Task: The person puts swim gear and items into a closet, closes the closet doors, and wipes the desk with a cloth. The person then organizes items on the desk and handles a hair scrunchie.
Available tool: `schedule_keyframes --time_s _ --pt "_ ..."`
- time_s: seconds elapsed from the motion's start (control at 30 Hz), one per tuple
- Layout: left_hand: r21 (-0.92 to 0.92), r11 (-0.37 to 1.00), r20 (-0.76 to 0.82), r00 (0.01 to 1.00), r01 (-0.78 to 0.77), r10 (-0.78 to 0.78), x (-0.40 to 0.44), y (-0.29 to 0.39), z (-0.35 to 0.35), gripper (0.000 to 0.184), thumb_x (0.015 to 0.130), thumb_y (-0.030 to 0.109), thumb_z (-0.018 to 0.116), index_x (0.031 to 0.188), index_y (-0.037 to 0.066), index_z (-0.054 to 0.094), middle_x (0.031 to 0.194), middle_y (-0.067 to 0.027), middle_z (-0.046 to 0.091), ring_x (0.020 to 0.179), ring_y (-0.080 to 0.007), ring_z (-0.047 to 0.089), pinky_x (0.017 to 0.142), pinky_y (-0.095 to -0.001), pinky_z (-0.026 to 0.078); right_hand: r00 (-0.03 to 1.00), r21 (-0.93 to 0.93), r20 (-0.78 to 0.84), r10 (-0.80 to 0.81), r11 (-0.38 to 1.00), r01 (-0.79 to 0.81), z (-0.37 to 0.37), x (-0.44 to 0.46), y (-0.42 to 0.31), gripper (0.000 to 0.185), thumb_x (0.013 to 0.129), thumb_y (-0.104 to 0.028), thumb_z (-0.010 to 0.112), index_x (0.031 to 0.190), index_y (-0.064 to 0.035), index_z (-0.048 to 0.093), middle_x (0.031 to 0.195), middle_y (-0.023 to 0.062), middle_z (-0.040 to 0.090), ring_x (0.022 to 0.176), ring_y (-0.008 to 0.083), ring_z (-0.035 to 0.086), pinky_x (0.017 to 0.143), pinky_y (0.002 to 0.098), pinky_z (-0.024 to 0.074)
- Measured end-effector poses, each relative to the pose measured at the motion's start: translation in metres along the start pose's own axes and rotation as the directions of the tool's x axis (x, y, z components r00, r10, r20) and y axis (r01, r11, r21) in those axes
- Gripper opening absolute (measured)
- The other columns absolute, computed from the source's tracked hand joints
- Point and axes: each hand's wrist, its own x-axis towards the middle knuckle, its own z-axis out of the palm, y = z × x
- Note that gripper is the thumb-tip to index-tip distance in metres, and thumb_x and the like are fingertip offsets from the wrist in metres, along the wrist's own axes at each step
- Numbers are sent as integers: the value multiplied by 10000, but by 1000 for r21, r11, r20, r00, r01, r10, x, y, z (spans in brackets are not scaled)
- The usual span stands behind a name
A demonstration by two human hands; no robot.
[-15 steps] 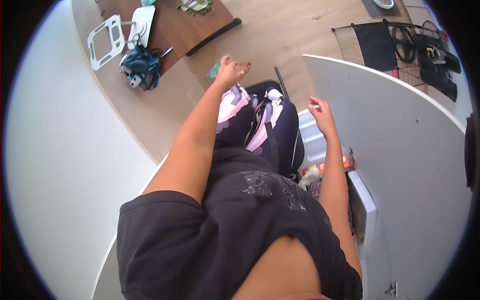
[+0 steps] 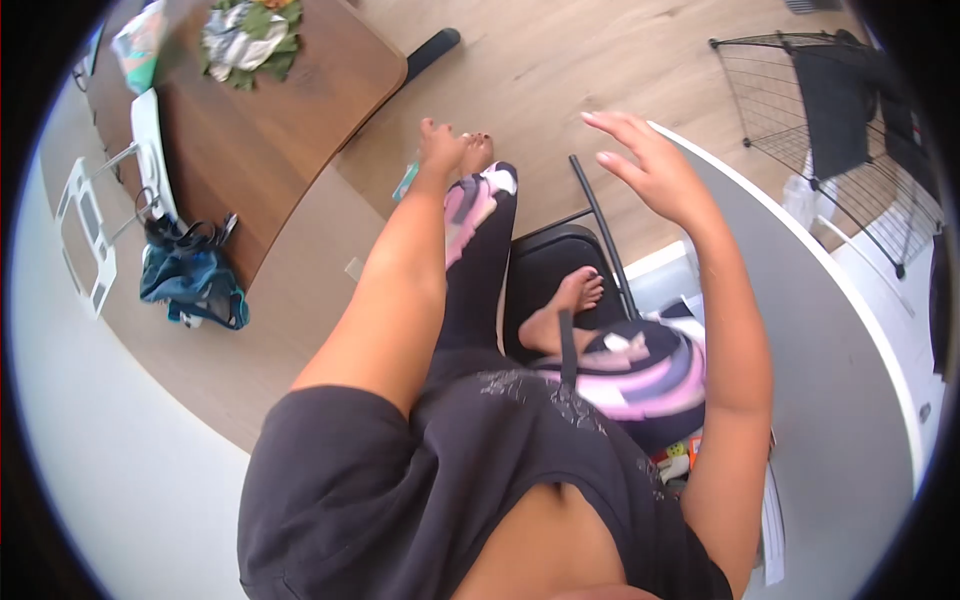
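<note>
Black chair with a smooth seat and tubular frame (image 2: 548,262) is positioned between the arms, below the hands; the bare right foot (image 2: 572,308) appears to be rested on its seat. Left hand (image 2: 444,148): fingers loosely spread, no object seen in it, held just beside the bare left foot (image 2: 480,152) in view; contact with the foot or with the black, pink-and-white patterned leggings (image 2: 482,285) cannot be told. Right hand (image 2: 640,165): thumb and fingers set wide apart, nothing held, placed near the white edge of the tall grey panel (image 2: 815,385); no grip on it is seen.

Main risk, as judged: balance could be lost, since no firm handhold is shown and the support under the left foot cannot be made out. If weight is loaded onto one side of the seat, the chair could be tipped or slid on the pale wood floor (image 2: 530,90). Panel could be swung or shifted if it is grabbed suddenly; its fixing is not shown. Dark dangling strap (image 2: 567,350) could be snagged by the bent leg. Brown wooden counter (image 2: 310,110) is too far off to be relied on for support.
</note>
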Motion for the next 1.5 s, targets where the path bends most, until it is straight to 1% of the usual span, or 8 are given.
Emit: schedule_keyframes --time_s 0.2,0.47,0.5,0.73,0.8,0.9,1.2,1.5 --pt "105 977 24 981 187 -191 68 -88 59 392 731 288 621 1010 12 629 1386 -166 242 1240 -315 334 1010 -385 309 995 -152 69 -68 985 78 117 120 111 370 834 -207 535 1202 -175 508 1214 41 498 1053 256 511 871 365 436" --pt "705 640 404 915 -307 -7 193 -195 173 296 700 237 624 930 59 678 1472 -56 138 1263 -181 351 994 -473 330 987 11 119 107 994 -109 261 166 239 344 851 -180 524 1195 -181 515 1245 32 480 1092 238 491 888 347 430" --pt "739 650 381 905 -175 -189 194 -184 173 309 774 131 501 1052 100 633 1466 126 110 1287 -294 303 1013 -443 333 986 17 125 114 993 -117 276 166 249 338 852 -179 524 1190 -175 519 1236 33 484 1083 239 495 881 350 433" --pt "773 360 592 799 -523 -111 217 -217 203 323 784 103 487 1080 30 593 1450 -57 212 1173 -321 454 977 -427 374 959 45 173 225 971 -236 308 150 301 310 844 -166 530 1152 -138 541 1103 70 533 1004 260 521 832 364 440" --pt "683 730 357 883 -24 -305 204 -222 193 354 793 110 490 1137 36 525 1297 -183 428 1129 -338 484 934 -417 405 957 39 172 233 969 -243 298 144 296 313 842 -171 532 1153 -131 539 1079 77 538 994 267 522 824 367 440" --pt "554 826 169 957 106 -236 151 -174 150 358 793 82 480 1148 34 470 1108 -205 555 1086 -350 500 876 -415 435 950 61 170 262 959 -276 277 141 268 365 821 -161 557 1181 -130 512 1083 86 535 1004 277 517 829 369 440" --pt "213 689 -117 682 -693 722 -48 41 -1 292 748 77 599 1004 -54 551 1100 -124 515 994 -301 537 821 -368 458 973 -270 -157 168 941 -206 154 108 126 969 625 -113 732 1382 -349 175 1456 10 122 1286 310 282 1010 501 311" --pt "-196 301 -469 358 -933 807 -177 146 -175 369 683 22 668 1039 24 572 1156 -147 470 1151 -311 460 889 -362 436 832 -43 -550 -66 998 50 4 26 -1 504 775 -122 605 1257 -140 460 1131 79 570 1061 278 540 893 414 427"
